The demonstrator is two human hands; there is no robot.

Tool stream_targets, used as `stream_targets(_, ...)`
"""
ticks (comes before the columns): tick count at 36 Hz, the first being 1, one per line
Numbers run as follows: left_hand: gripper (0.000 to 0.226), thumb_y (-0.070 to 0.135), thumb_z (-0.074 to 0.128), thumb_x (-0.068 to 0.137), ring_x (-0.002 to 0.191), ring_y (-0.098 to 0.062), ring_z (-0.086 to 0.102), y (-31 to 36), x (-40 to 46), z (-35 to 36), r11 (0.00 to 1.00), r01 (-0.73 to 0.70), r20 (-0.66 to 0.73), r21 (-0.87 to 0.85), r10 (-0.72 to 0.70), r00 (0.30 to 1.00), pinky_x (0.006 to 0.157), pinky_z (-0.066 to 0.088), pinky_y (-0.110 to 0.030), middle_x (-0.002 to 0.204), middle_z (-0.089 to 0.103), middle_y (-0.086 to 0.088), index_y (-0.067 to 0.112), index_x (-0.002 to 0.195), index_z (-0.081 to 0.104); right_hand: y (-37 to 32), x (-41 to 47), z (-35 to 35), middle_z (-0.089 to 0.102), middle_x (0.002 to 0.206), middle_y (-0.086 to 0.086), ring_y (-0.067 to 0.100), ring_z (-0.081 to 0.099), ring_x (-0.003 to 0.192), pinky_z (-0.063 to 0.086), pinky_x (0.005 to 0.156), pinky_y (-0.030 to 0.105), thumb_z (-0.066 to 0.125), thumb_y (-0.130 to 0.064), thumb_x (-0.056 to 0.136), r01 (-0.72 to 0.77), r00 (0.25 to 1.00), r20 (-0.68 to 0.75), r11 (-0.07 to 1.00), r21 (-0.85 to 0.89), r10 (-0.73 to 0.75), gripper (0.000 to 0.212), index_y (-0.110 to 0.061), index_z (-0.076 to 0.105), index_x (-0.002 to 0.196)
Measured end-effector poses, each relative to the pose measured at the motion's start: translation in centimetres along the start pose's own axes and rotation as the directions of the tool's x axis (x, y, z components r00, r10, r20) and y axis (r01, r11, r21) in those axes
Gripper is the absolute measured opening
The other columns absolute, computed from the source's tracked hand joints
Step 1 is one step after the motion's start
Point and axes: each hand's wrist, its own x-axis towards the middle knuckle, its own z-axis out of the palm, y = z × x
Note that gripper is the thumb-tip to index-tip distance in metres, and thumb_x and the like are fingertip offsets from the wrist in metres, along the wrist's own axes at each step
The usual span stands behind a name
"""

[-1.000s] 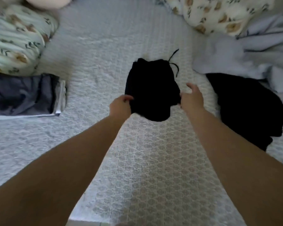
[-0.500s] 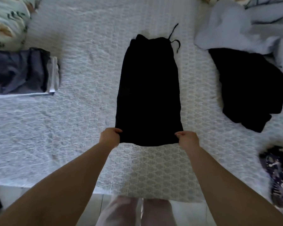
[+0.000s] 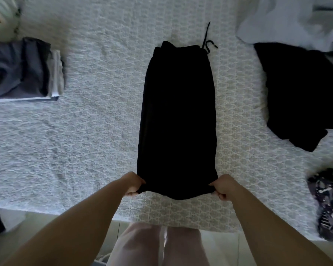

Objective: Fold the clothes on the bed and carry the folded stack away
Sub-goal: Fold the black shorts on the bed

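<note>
**Black garment stretched flat, both near corners pinched**

You have the black garment [image 3: 177, 120] laid lengthwise down the middle of the bed [image 3: 85, 141], its drawstring [image 3: 207, 38] end pointing at the far edge and its hem close to the near edge. Your left hand [image 3: 133, 184] pinches the hem's left corner, fingers curled under the cloth; your right hand [image 3: 222, 187] pinches the right corner the same way. The hem sags slightly between the two hands, and both hands rest just above the bedspread near the near edge.

There are no containers here. The bed itself carries a folded stack [image 3: 25, 70] of dark grey and pale pieces by the left edge, well apart from the garment. A second black garment [image 3: 300, 93] lies rumpled toward the right edge, with a pale blue cloth [image 3: 288, 18] touching it at the far right corner. A dark patterned cloth [image 3: 329, 202] sits at the near right corner.

Against the frame one second back, the garment is now drawn out to full length, where it was bunched in a short bundle between your hands at mid-bed. Your hands have come back toward the near edge.
</note>
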Motion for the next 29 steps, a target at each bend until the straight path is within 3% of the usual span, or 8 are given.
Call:
stream_targets(3,0.013,0.011,0.060,0.092,0.042,-0.011,0.048,1.4,0.6,-2.1,0.953,0.011,-0.013,-0.302,-0.015,1.000,0.040,0.038,-0.017,0.064,0.053,-0.009,0.001,0.097,0.067,-2.0,0.4,-2.0,0.046,0.048,0.007,0.014,0.036,0.042,0.028,0.036,0.019,0.054,-0.008,0.095,0.026,0.999,-0.046,0.993,0.116,-0.020,0.030,-0.004,0.052,0.065)
stream_targets(7,0.020,0.010,0.050,0.095,0.047,-0.011,0.044,5.1,2.2,-5.2,0.847,-0.049,-0.110,-0.529,-0.012,0.994,0.043,0.041,-0.017,0.053,0.051,-0.004,0.008,0.077,0.059,-5.8,1.7,-4.3,0.049,0.049,0.006,0.011,0.040,0.040,0.027,0.032,0.015,0.055,-0.013,0.095,0.072,0.992,-0.121,0.935,0.348,-0.031,0.026,-0.004,0.059,0.071)
stream_targets(12,0.035,0.041,0.043,0.099,0.038,-0.006,0.042,8.4,5.6,-8.1,0.627,-0.196,-0.214,-0.754,0.048,0.976,0.040,0.034,-0.017,0.050,0.057,0.003,0.011,0.091,0.061,-9.8,3.9,-5.0,0.064,0.075,0.002,0.010,0.052,0.054,0.042,0.049,0.024,0.045,-0.035,0.099,0.238,0.971,-0.194,0.625,0.743,-0.140,0.025,-0.015,0.059,0.096)
stream_targets(15,0.049,0.045,0.034,0.101,0.049,-0.014,0.047,8.8,8.6,-8.1,0.788,-0.273,-0.356,-0.551,0.074,0.932,0.047,0.035,-0.024,0.063,0.056,-0.003,0.005,0.104,0.064,-10.4,6.2,-4.5,0.062,0.079,0.004,0.016,0.052,0.062,0.045,0.062,0.032,0.037,-0.040,0.101,0.334,0.938,-0.295,0.704,0.627,-0.182,0.033,-0.014,0.056,0.107)
stream_targets(18,0.054,0.047,0.031,0.101,0.093,-0.033,0.059,8.2,10.7,-6.9,0.973,-0.223,-0.458,-0.060,0.171,0.872,0.073,0.040,-0.033,0.103,0.064,-0.019,0.004,0.118,0.060,-9.2,8.7,-2.9,0.061,0.099,0.009,0.025,0.057,0.083,0.042,0.072,0.034,0.042,-0.038,0.100,0.425,0.858,-0.394,0.887,0.180,-0.331,0.036,-0.010,0.056,0.119)
stream_targets(22,0.052,0.049,0.059,0.088,0.104,-0.031,0.060,7.1,12.0,-5.0,0.974,-0.225,-0.498,-0.010,0.190,0.846,0.076,0.043,-0.031,0.115,0.064,-0.011,0.013,0.126,0.059,-7.8,10.7,-1.1,0.059,0.107,0.015,0.030,0.060,0.091,0.043,0.069,0.032,0.056,-0.041,0.092,0.455,0.772,-0.501,0.890,0.004,-0.392,0.043,-0.006,0.058,0.116)
stream_targets(26,0.040,0.041,0.055,0.093,0.102,-0.032,0.059,6.5,12.2,-4.3,0.970,-0.237,-0.561,0.049,0.223,0.797,0.082,0.047,-0.036,0.114,0.061,-0.014,0.009,0.113,0.064,-7.4,10.9,-0.4,0.058,0.099,0.016,0.030,0.058,0.086,0.046,0.071,0.038,0.059,-0.041,0.090,0.470,0.720,-0.584,0.883,0.012,-0.375,0.039,-0.003,0.057,0.102)
stream_targets(29,0.036,0.039,0.049,0.096,0.097,-0.030,0.059,6.3,11.9,-3.8,0.956,-0.293,-0.634,-0.026,0.210,0.744,0.078,0.046,-0.036,0.107,0.061,-0.012,0.007,0.104,0.064,-6.8,10.3,-0.4,0.055,0.088,0.010,0.025,0.054,0.077,0.040,0.067,0.034,0.056,-0.036,0.093,0.492,0.770,-0.480,0.870,0.028,-0.420,0.026,-0.010,0.054,0.098)
